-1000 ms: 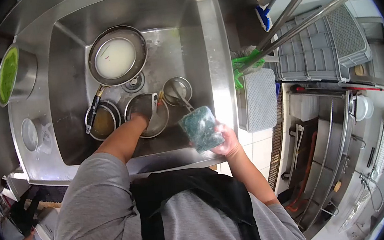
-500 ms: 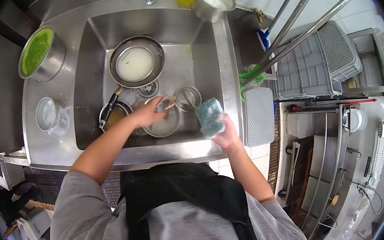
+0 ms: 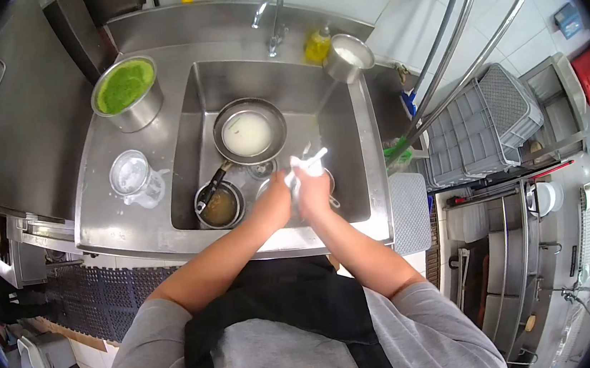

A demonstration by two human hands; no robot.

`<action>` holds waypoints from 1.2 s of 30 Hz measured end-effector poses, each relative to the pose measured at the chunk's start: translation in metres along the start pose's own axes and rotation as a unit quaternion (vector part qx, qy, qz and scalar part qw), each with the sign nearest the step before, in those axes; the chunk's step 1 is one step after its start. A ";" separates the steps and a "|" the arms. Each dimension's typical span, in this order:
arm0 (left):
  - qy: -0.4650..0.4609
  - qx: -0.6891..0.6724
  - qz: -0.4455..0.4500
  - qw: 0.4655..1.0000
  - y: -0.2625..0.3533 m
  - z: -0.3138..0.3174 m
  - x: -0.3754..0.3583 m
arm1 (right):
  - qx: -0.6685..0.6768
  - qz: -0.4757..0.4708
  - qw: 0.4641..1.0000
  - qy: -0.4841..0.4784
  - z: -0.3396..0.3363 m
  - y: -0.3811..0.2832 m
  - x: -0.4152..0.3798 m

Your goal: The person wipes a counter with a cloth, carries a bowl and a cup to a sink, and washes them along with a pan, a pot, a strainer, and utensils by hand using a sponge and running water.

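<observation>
Over the near right part of the sink (image 3: 343, 179), my two hands are close together. My left hand (image 3: 274, 202) is closed, its fingers at a white object (image 3: 307, 162) with a narrow, stick-like end. My right hand (image 3: 313, 195) is wrapped round the same object, which is too blurred to name. Below my hands, bowls or strainers are mostly hidden. A frying pan (image 3: 278, 146) with cloudy liquid rests in the sink beyond my left hand. Its black handle lies over a small pot (image 3: 222, 207) of brownish liquid. The green sponge cannot be seen.
On the left counter stand a steel pot (image 3: 140, 114) of green contents and a clear measuring jug (image 3: 132, 174). At the back are the faucet (image 3: 274, 39), a yellow soap bottle (image 3: 316, 46) and a steel pot (image 3: 343, 70) of white contents. Grey crates (image 3: 465, 130) stand right.
My right hand has moved left and no longer shows the green sponge. My left hand has moved right to meet it, and a white object now shows between them. The view has tilted up.
</observation>
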State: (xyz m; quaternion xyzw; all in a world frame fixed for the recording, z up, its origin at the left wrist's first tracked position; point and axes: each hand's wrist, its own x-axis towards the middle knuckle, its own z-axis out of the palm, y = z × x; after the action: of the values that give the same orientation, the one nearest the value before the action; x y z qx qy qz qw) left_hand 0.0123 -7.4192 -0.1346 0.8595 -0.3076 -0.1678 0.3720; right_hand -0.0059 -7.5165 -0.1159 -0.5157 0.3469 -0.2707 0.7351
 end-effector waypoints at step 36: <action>-0.061 -0.313 -0.295 0.901 -0.018 -0.089 -0.051 | 0.226 0.159 0.949 -0.152 -0.042 -0.046 0.129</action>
State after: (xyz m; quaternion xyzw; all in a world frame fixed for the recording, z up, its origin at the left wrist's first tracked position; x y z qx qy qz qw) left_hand 0.0270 -7.3288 -0.0858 0.7382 0.0067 -0.4095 0.5360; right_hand 0.0383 -7.6529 -0.1114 -0.3088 0.2380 -0.1398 0.9102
